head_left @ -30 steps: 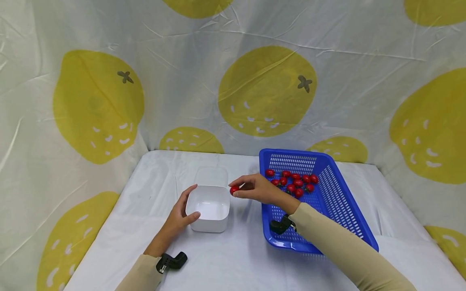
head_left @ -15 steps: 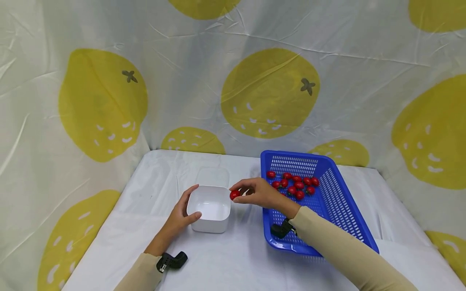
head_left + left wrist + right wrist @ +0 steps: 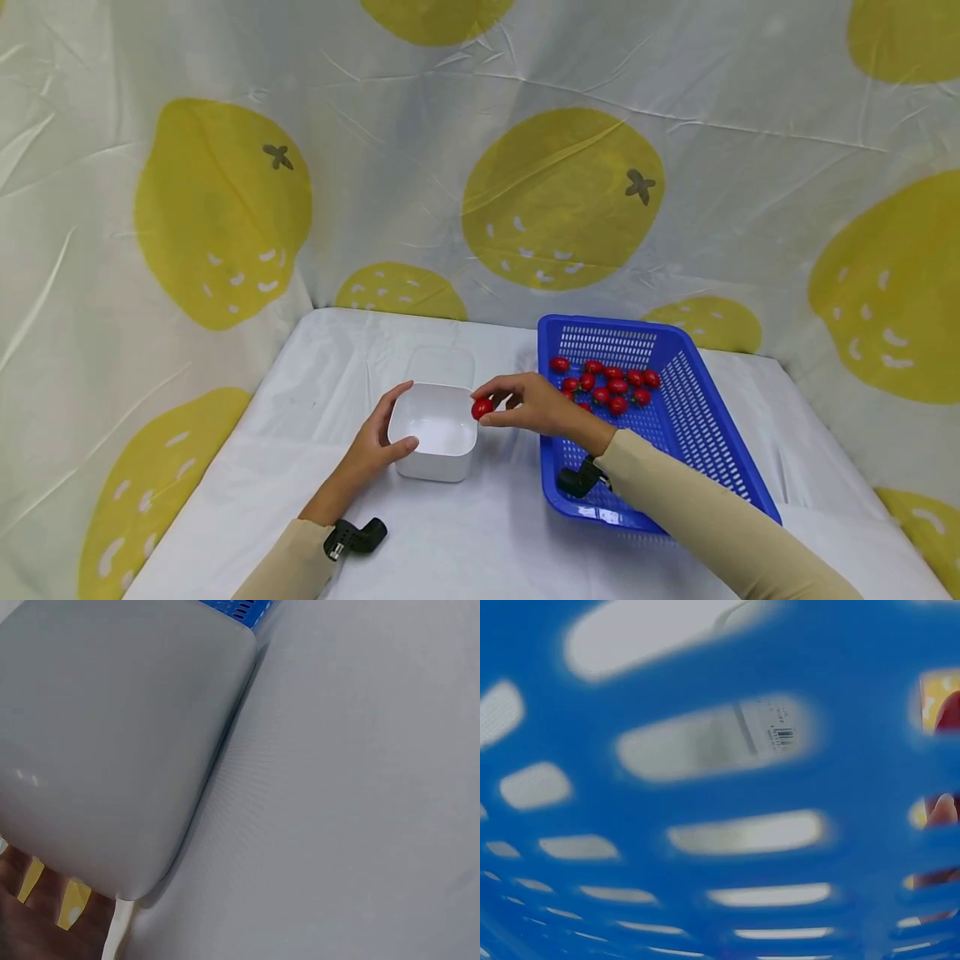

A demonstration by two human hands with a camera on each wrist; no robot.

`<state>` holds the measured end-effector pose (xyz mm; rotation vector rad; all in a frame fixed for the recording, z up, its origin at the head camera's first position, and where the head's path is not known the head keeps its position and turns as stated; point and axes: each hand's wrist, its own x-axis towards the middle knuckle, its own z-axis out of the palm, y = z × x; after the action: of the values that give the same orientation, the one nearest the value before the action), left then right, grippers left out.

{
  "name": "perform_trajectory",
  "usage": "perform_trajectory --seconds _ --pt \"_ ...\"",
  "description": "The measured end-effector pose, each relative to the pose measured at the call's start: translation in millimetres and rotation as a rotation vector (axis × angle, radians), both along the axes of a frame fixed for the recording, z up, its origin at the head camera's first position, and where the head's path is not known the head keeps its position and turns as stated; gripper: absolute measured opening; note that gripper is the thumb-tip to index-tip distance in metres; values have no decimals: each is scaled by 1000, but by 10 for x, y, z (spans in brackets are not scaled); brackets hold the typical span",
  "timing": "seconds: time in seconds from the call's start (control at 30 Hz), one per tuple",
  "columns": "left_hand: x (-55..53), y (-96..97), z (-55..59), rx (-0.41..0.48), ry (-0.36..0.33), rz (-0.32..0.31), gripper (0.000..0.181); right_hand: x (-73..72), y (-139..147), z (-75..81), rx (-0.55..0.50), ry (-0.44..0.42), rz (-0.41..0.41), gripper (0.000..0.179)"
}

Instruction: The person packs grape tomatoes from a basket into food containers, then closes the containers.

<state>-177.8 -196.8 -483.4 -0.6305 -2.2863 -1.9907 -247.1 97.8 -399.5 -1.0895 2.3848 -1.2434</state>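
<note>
In the head view a square white container (image 3: 433,467) stands on the table. My left hand (image 3: 375,442) grips its left side, thumb on the near rim and fingers along the far left. A red cherry tomato (image 3: 482,407) is pinched between the thumb and fingers of my right hand (image 3: 528,404), right at the container's right rim. The container's inside looks bare where it shows. In the left wrist view the container's wall (image 3: 127,742) fills the upper left, with part of the left hand (image 3: 45,922) below it.
A blue slotted basket (image 3: 723,425) stands to the right, holding several red cherry tomatoes (image 3: 617,387); the right forearm crosses over it. Its wall (image 3: 862,772) fills the right wrist view, a barcode label (image 3: 782,738) showing through a slot. A translucent lid-like piece (image 3: 441,364) lies behind the container.
The right hand has dipped slightly, with the cherry tomato staying at the container's right rim. My left hand keeps its hold on the container. The head view has shifted a little.
</note>
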Motion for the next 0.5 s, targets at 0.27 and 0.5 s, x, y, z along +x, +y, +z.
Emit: perform_trajectory --seconds 0.27,0.5 --pt "2 2 12 -2 1 -1 80 13 -18 12 -8 -24 -5 40" --pt "14 14 23 -22 -6 16 79 153 -38 222 -51 -62 27 39"
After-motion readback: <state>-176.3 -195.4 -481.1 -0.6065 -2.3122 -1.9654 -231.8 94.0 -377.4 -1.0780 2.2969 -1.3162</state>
